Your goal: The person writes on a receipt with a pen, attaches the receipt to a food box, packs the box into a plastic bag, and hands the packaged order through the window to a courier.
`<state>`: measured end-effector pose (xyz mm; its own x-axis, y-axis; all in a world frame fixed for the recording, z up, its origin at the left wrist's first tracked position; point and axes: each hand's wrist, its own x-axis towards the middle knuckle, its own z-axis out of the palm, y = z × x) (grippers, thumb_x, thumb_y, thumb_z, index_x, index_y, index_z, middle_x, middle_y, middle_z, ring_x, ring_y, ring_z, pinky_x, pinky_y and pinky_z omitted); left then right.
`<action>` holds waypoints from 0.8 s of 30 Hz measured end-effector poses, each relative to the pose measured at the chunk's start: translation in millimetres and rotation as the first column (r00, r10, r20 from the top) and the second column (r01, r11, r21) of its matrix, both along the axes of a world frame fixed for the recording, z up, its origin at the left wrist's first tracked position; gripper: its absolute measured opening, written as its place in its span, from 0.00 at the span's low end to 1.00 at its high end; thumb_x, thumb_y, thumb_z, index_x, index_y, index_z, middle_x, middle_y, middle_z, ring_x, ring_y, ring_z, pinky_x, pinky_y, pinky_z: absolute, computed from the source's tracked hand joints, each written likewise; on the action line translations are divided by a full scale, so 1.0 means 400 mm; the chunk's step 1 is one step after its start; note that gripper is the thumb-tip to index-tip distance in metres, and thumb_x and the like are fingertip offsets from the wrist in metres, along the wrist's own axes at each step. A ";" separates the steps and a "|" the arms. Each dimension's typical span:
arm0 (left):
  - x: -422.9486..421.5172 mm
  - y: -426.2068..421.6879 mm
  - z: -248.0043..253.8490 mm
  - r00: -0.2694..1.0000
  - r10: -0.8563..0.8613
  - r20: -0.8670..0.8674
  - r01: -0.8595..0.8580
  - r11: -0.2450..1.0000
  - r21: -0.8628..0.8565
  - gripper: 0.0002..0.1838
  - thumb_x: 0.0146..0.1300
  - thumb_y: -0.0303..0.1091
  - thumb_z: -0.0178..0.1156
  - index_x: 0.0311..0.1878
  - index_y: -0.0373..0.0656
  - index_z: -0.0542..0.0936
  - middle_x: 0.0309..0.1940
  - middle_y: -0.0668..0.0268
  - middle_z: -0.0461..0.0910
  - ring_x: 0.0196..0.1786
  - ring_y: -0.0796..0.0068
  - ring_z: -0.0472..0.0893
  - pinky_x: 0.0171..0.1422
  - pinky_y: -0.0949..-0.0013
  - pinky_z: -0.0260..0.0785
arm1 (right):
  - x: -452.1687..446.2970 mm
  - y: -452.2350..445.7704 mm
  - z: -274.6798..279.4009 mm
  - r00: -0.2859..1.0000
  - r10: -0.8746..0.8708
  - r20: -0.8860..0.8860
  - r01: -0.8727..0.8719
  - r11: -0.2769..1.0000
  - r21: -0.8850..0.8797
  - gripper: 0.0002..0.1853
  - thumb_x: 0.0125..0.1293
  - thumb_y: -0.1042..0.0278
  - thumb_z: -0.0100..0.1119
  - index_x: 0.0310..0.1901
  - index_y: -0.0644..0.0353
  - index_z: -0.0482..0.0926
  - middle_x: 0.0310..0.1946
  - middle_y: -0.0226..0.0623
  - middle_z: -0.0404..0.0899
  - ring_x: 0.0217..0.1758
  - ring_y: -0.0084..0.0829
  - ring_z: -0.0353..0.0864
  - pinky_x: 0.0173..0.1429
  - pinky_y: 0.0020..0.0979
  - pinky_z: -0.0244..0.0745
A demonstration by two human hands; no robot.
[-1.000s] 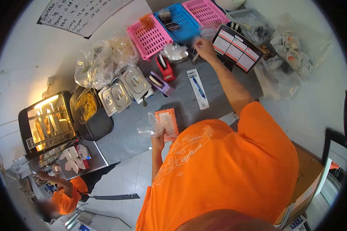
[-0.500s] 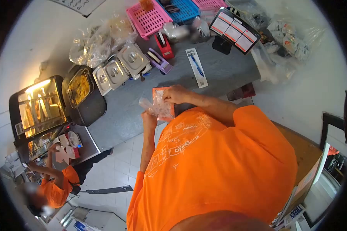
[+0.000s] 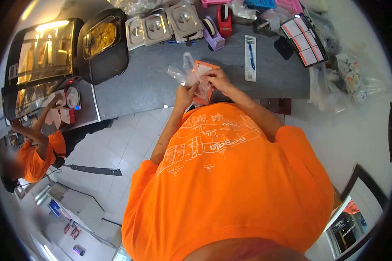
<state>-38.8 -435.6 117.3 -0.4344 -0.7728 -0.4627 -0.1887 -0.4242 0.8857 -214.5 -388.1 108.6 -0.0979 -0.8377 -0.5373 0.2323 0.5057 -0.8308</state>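
At the near edge of the counter, both hands are closed on a clear plastic bag (image 3: 189,63). My left hand (image 3: 185,95) pinches the bag's gathered plastic from the left. My right hand (image 3: 221,81) grips it from the right, fingers bent over the plastic. Under and behind the bag lies a flat orange box (image 3: 207,67) with a white patch, partly covered by the plastic and my fingers. Two loose ends of the bag stick up to the left of the box. Whether the bag is knotted cannot be made out.
On the grey counter (image 3: 148,69) lie a packaged blue pen (image 3: 251,56), a purple tape dispenser (image 3: 214,37) and a red one (image 3: 224,24). Lidded steel pans (image 3: 156,28) stand at the back. A tablet (image 3: 304,41) is at right. A co-worker (image 3: 39,152) in orange works at left.
The view has turned and shifted, so the counter items appear farther up and right. The bag's loose ends now stand up higher, and both hands stay on the bag over the orange box.
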 end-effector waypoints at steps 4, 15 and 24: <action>-0.011 0.001 0.020 0.917 -0.116 0.382 0.254 0.907 -0.335 0.16 0.65 0.37 0.60 0.44 0.30 0.80 0.29 0.57 0.85 0.29 0.69 0.85 0.32 0.70 0.77 | -0.003 0.000 0.006 0.995 0.040 -0.096 -0.044 0.998 -0.036 0.09 0.61 0.64 0.65 0.36 0.62 0.84 0.17 0.26 0.75 0.17 0.18 0.72 0.22 0.22 0.66; 0.002 0.006 -0.008 0.970 -0.072 0.231 0.107 0.984 -0.142 0.16 0.67 0.38 0.58 0.38 0.30 0.81 0.27 0.56 0.83 0.29 0.71 0.84 0.28 0.69 0.74 | 0.018 0.014 -0.042 0.986 0.012 -0.164 -0.043 0.981 -0.188 0.09 0.60 0.66 0.65 0.36 0.63 0.84 0.18 0.27 0.77 0.19 0.17 0.73 0.24 0.22 0.66; 0.009 0.016 -0.016 0.999 -0.012 0.038 0.013 0.999 -0.029 0.18 0.68 0.42 0.58 0.37 0.33 0.81 0.27 0.62 0.82 0.28 0.78 0.81 0.27 0.74 0.72 | 0.035 0.019 -0.041 0.947 -0.060 -0.314 -0.038 0.954 -0.297 0.10 0.61 0.66 0.64 0.35 0.66 0.84 0.19 0.27 0.77 0.21 0.16 0.72 0.26 0.22 0.66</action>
